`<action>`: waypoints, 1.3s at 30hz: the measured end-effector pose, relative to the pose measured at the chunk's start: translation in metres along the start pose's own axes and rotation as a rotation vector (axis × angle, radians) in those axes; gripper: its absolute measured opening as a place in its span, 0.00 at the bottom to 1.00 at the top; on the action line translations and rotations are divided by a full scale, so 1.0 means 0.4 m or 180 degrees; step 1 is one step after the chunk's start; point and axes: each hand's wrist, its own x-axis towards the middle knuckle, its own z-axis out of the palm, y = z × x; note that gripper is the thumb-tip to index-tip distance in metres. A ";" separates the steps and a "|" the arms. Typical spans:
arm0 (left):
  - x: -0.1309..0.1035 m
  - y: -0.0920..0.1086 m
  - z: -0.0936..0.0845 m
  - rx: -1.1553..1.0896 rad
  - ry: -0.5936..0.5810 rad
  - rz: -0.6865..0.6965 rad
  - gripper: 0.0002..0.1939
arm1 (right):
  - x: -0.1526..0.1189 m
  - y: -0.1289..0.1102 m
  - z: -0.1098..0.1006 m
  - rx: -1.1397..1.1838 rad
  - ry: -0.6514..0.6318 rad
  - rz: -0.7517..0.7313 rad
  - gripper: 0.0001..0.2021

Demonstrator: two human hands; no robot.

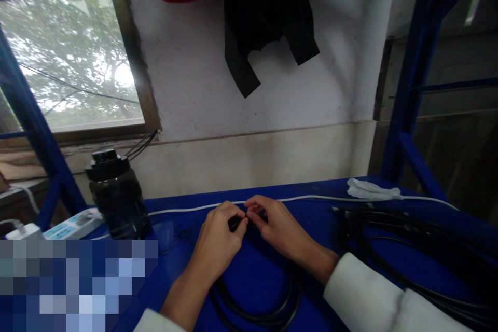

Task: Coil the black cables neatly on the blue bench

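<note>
My left hand [221,231] and my right hand [274,223] meet at the middle of the blue surface [249,280], fingertips nearly touching. Each has thumb and fingers pinched together. Between them shows a small dark piece, apparently part of the black cable [257,316], whose loops lie just below my hands. The fingers hide most of that piece. A thin white cord [311,197] runs behind my hands across the surface.
A dark bottle [116,197] stands at the left beside a white power strip [75,224]. At the right lie a large black cable coil [412,280] and a crumpled white item [371,190]. Blue frame posts [410,67] rise on both sides. Black cloth [268,15] hangs above.
</note>
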 end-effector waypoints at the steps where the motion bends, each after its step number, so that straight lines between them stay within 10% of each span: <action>1: 0.001 0.001 0.000 0.0025 0.0009 -0.0007 0.08 | -0.001 -0.002 0.000 0.0018 0.0002 -0.0002 0.09; 39: 0.008 0.001 0.010 -0.0401 0.0059 -0.0433 0.07 | 0.001 -0.025 -0.011 0.0095 -0.0057 -0.0258 0.08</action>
